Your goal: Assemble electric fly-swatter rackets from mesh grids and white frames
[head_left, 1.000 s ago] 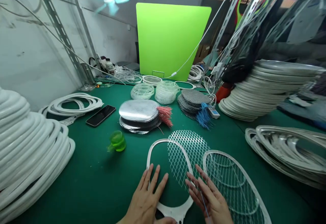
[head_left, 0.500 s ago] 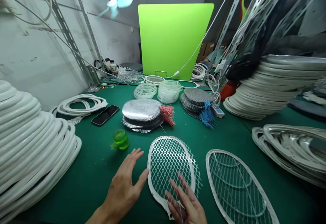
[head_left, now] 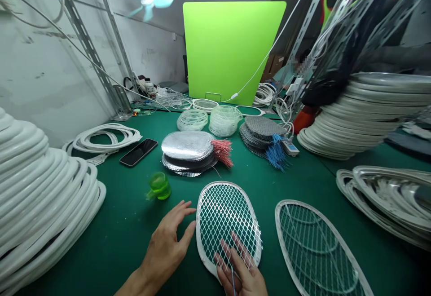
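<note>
My left hand [head_left: 170, 237] is beside the left edge of a white oval racket-like frame [head_left: 199, 237], thumb and fingers apart, the tips close to or touching the rim. A silvery diamond-mesh sheet [head_left: 225, 206] lies within this frame. At its lower right, my right hand [head_left: 242, 269] is spread, fingers stretched out against the mesh. Whether all the fingers are above or below it I cannot tell. A thin blue wire [head_left: 233, 280] runs across the right fingers. To the right lies a second white frame [head_left: 279, 224] with a grid and curved ribs.
Mesh stacks with red wires [head_left: 186, 145] and blue wires [head_left: 259, 127] stand behind. A green cup [head_left: 160, 186] and a phone [head_left: 138, 152] are at left. Tall piles of white rings [head_left: 43, 188] and frames [head_left: 363, 112] flank the table. A green board [head_left: 232, 49] stands at the back.
The mesh sheet, which overhung the frame's right edge, has shifted left and now sits mostly inside the rim. My right hand has moved slightly left with it; my left fingers have drawn nearer the rim.
</note>
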`<state>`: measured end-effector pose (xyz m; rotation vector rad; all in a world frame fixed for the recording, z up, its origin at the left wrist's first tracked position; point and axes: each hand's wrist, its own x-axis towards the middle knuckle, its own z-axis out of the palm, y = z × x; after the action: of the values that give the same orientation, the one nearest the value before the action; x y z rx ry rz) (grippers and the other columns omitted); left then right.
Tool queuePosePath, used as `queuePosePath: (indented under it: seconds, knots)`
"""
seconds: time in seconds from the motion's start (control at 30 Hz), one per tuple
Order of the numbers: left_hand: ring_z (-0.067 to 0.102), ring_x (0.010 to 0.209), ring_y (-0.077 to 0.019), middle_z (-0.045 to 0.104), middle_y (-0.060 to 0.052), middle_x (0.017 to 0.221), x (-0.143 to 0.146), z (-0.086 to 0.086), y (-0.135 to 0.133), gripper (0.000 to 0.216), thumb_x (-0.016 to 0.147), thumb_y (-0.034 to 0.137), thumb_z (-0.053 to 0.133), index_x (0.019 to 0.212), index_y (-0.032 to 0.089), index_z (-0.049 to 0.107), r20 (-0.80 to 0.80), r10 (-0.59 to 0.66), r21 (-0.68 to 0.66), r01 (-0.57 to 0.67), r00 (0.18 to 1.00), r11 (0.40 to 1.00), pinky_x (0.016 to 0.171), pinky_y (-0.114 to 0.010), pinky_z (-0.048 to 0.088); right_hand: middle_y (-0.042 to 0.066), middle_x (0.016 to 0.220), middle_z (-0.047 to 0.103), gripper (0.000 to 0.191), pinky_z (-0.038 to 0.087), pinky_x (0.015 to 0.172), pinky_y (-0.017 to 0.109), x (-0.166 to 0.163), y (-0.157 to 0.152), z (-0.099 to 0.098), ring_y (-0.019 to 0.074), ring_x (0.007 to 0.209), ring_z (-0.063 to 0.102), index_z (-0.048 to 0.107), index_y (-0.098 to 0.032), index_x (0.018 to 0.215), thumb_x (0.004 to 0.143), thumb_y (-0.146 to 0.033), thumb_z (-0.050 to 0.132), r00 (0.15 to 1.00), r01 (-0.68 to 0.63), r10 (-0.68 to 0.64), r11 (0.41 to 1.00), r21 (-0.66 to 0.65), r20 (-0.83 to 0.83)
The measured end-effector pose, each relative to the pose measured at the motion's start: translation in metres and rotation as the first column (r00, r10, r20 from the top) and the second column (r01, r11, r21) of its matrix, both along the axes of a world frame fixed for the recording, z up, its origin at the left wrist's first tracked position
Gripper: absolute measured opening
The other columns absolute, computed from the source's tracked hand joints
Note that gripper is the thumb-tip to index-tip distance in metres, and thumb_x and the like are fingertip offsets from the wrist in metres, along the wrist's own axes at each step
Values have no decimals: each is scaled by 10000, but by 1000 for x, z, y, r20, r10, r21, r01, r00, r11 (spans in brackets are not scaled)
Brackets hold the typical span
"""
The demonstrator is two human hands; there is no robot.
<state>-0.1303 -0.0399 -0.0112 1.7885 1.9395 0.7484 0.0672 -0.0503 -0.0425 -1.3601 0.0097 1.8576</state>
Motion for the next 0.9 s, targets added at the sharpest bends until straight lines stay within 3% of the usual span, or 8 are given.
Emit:
queuePosePath:
  seconds: [0.13, 0.23, 0.43, 0.57, 0.67, 0.73, 0.83, 0.9]
  knots:
    - [483, 1305, -268, 591, -21, 1336, 8, 3, 6, 353, 945, 459, 452, 1191, 281, 633, 3, -41, -19, 41, 999, 999, 1007, -461, 503, 35, 935, 755, 807, 599, 737, 311, 0, 2, -3, 261, 908, 713, 443, -238, 1306, 621, -392, 841, 1000, 10, -11, 1000, -14, -28]
    - [497, 1294, -252, 585, -24, 1345, 21, 6, 13, 348, 960, 411, 443, 1218, 267, 627, -9, -157, -21, 157, 988, 987, 1037, -437, 483, 54, 940, 756, 750, 592, 781, 334, 1, 1, -6, 266, 922, 709, 463, -214, 1276, 645, -406, 819, 999, 17, -17, 1000, -10, -38]
    - [273, 1414, -299, 341, -81, 1515, 47, -4, 27, 494, 1007, 394, 342, 1457, 195, 394, -247, -457, -51, 460, 854, 887, 1128, -514, 340, 68, 962, 756, 679, 528, 945, 380, 4, 3, -6, 280, 1040, 667, 578, -202, 1122, 546, -399, 879, 993, -31, 31, 999, 10, -113]
    - [302, 1401, -330, 384, -124, 1492, 51, -22, 30, 469, 976, 290, 417, 1429, 170, 438, -412, -420, -60, 435, 809, 898, 1105, -511, 362, 65, 962, 757, 558, 514, 965, 334, 4, 0, 2, 257, 1067, 657, 662, -194, 969, 501, -379, 903, 989, -69, 72, 997, 28, -128]
    - [333, 1396, -304, 404, -108, 1490, 48, -29, 30, 459, 973, 269, 426, 1424, 192, 439, -458, -401, -25, 440, 793, 898, 1101, -474, 370, 80, 1015, 746, 545, 519, 929, 289, 19, -12, 16, 245, 1081, 651, 700, -172, 950, 500, -406, 901, 981, -180, 181, 983, 23, -71]
    - [342, 1394, -290, 407, -103, 1491, 46, -30, 29, 451, 981, 280, 415, 1424, 199, 437, -466, -405, -19, 448, 787, 894, 1105, -464, 364, 92, 1007, 744, 550, 530, 867, 270, 40, -21, 28, 233, 1030, 672, 713, -159, 985, 547, -450, 875, 930, -367, 367, 930, 10, 0]
    - [320, 1405, -285, 389, -103, 1503, 43, -29, 29, 458, 991, 300, 399, 1437, 201, 417, -466, -419, -31, 459, 779, 888, 1114, -465, 346, 106, 857, 747, 477, 532, 653, 234, 73, -22, 50, 193, 770, 705, 738, -141, 937, 718, -565, 729, 677, -716, 680, 697, 38, 282]
    - [303, 1413, -284, 375, -107, 1510, 43, -28, 28, 466, 997, 315, 383, 1447, 195, 404, -465, -428, -41, 464, 775, 885, 1121, -465, 333, 90, 797, 737, 466, 508, 573, 252, 83, -10, 59, 175, 645, 669, 744, -173, 957, 838, -592, 578, 464, -831, 628, 553, 61, 625]
